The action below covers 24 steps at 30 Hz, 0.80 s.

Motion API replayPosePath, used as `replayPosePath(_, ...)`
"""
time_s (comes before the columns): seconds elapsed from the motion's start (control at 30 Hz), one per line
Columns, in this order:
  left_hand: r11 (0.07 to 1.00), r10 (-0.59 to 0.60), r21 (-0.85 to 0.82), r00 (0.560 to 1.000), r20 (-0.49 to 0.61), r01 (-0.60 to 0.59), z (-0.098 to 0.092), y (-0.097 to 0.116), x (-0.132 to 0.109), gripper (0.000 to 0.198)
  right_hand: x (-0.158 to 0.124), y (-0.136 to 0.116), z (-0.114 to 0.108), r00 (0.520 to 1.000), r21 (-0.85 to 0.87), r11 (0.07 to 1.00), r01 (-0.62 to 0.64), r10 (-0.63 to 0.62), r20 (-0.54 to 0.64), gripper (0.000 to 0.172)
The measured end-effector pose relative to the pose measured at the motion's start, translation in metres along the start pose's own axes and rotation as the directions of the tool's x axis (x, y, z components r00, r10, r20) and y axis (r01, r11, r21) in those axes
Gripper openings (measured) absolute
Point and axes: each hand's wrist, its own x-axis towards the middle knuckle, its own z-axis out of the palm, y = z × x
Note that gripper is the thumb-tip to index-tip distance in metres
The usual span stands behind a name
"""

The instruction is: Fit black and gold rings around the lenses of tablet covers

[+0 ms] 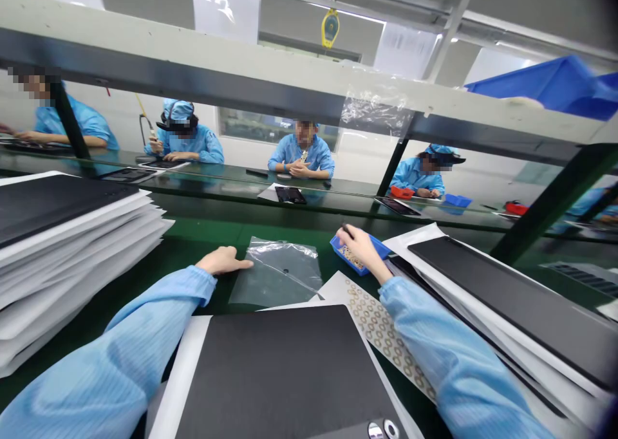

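Observation:
My left hand rests on the green bench, its index finger stretched out onto the edge of a clear plastic bag; the other fingers are curled under. My right hand reaches into a small blue tray of tiny parts, fingers pinched together at the far tip; what they hold is too small to make out. A black flat panel on white foam lies right in front of me. A sheet of ring-shaped stickers lies between the panel and my right sleeve.
A tall stack of white foam sheets topped by a black panel stands at the left. More black panels lie at the right. Across the conveyor, several people in blue coats work. An overhead shelf beam crosses the view.

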Motion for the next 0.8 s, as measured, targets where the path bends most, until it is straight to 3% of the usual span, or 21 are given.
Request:
replayPosePath(0.17,0.995,0.012,-0.102,1.000,-0.018,-0.014,0.012,0.012,0.001,0.046,-0.007,-0.040,0.058,0.943,0.016,0.990,0.142,-0.141,0.301,0.016)
replayPosePath(0.3,0.973,-0.030,-0.228,0.999,-0.012,0.026,0.018,0.008,0.010,0.041,-0.014,-0.042,0.093,0.895,0.060,0.986,0.157,-0.168,0.413,0.020)
replayPosePath(0.5,0.847,-0.063,-0.530,0.998,-0.023,0.042,0.033,0.014,0.013,0.034,-0.021,-0.025,0.104,0.913,0.068,0.991,0.115,-0.133,0.387,0.013)
replayPosePath(0.67,0.751,-0.103,-0.660,0.992,-0.078,0.026,0.043,0.021,0.013,0.047,-0.020,-0.024,0.107,0.945,0.014,0.997,0.076,-0.077,0.318,0.018)
replayPosePath(0.8,0.639,-0.109,-0.769,0.993,-0.052,0.030,0.047,0.018,0.019,0.054,-0.018,-0.024,0.111,0.972,-0.033,0.999,0.028,-0.020,0.236,0.016)
